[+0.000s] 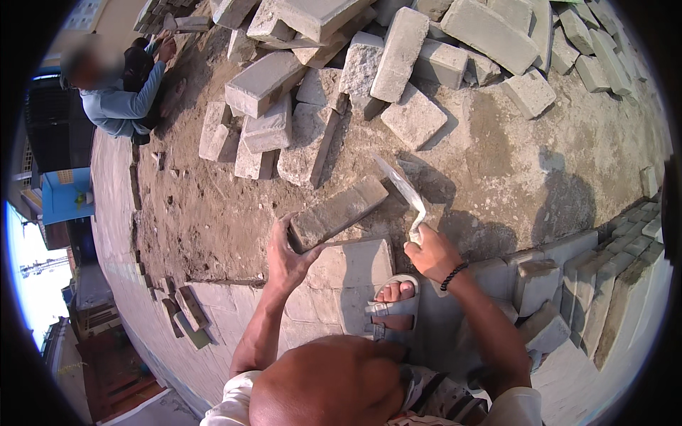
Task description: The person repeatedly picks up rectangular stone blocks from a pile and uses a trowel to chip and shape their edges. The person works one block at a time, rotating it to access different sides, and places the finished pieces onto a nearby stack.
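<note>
A grey rectangular paving block [339, 213] is gripped at its near left end by my left hand [288, 257], thumb on one side and fingers on the other. It is tilted, its far end pointing up to the right. My right hand [433, 252], with a dark beaded bracelet at the wrist, is closed around the handle of a trowel [401, 183]. The trowel's metal blade points away and to the left, close to the block's far end but apart from it. Below the block lie laid pavers [352, 266], and my sandalled foot [396, 295] rests on them.
A heap of loose blocks [312, 92] fills the far side of the bare soil [206, 227]. Stacked blocks [618, 277] stand at right; a few loose ones [190, 312] lie at left. A co-worker in a blue shirt [128, 106] crouches at far left holding a tool.
</note>
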The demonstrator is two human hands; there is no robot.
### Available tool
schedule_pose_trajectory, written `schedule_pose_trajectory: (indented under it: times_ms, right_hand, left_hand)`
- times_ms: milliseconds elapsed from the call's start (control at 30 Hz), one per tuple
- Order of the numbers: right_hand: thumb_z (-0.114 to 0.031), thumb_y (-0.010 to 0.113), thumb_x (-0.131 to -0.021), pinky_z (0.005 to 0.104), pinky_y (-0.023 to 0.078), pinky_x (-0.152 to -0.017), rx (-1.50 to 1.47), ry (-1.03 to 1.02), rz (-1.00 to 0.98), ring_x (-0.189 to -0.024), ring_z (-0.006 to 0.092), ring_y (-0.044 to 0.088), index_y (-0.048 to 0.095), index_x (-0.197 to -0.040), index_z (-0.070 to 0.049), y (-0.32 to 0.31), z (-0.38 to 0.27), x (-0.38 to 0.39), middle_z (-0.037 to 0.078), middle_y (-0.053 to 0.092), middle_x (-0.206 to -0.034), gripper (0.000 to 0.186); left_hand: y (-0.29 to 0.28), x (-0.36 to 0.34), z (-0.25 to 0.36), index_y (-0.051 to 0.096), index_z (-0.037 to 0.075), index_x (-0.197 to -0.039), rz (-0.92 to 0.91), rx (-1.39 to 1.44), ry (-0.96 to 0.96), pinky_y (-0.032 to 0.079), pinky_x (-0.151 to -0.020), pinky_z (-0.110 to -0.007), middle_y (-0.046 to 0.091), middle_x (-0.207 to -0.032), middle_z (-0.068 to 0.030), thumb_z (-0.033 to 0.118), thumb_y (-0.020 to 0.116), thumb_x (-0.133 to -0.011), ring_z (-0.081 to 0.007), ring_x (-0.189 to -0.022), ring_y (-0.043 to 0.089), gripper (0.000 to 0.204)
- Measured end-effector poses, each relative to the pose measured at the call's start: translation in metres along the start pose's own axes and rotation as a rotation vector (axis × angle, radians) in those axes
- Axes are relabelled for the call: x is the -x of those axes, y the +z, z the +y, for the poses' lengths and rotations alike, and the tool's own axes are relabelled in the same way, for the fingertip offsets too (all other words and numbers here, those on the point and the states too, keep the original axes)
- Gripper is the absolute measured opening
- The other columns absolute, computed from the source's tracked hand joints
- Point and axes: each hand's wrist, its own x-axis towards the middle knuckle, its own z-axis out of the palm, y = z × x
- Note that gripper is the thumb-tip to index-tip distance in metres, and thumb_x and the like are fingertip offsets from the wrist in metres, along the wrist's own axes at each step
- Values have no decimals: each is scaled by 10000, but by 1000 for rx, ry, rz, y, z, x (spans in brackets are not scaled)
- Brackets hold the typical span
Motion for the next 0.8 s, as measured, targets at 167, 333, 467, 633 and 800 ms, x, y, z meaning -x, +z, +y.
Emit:
schedule_pose_trajectory:
  times_ms: [167, 333, 467, 633, 800]
  right_hand:
    - [-266, 613, -849, 516, 503, -785, -125, -3, -46, -884, 476, 630, 553, -1023, 35, -11, -9, 26, 291, 652, -873, 353]
    - [-265, 616, -848, 499, 514, -790, -168, -31, -131, -879, 469, 636, 547, -1073, 17, -8, -10, 43, 283, 653, -869, 368]
    - [-272, 616, -849, 504, 508, -844, -143, -43, -184, -935, 455, 636, 550, -1103, 7, -2, -11, 37, 277, 658, -931, 383]
    - [-264, 621, -852, 500, 493, -870, -54, -61, -163, -982, 447, 623, 555, -1103, 9, 12, 3, 29, 274, 656, -986, 377]
    - [-244, 636, -847, 495, 496, -821, -148, -61, -160, -966, 465, 620, 557, -1093, 26, 1, 1, 34, 282, 658, -954, 375]
  left_hand:
    - [9, 52, -20, 477, -59, -1243, 62, -20, -100, 469, -905, -425, 568, -1131, -209, 214, 900, -631, -328, -1046, 583, 792]
    - [28, 81, -15, 456, -45, -1298, 150, 23, -78, 455, -937, -428, 525, -1162, -187, 180, 861, -680, -316, -1077, 547, 772]
    - [8, 49, 12, 465, 0, -1327, -120, -186, -64, 464, -923, -448, 515, -1174, -196, 174, 831, -711, -355, -1073, 543, 738]
    - [0, 22, 15, 433, -14, -1345, -277, -277, -15, 468, -926, -460, 513, -1234, -243, 311, 798, -755, -407, -1076, 564, 766]
    - [23, -52, 62, 244, -70, -1471, -549, -548, -43, 481, -952, -489, 501, -1331, -306, 445, 755, -773, -440, -1153, 570, 1006]
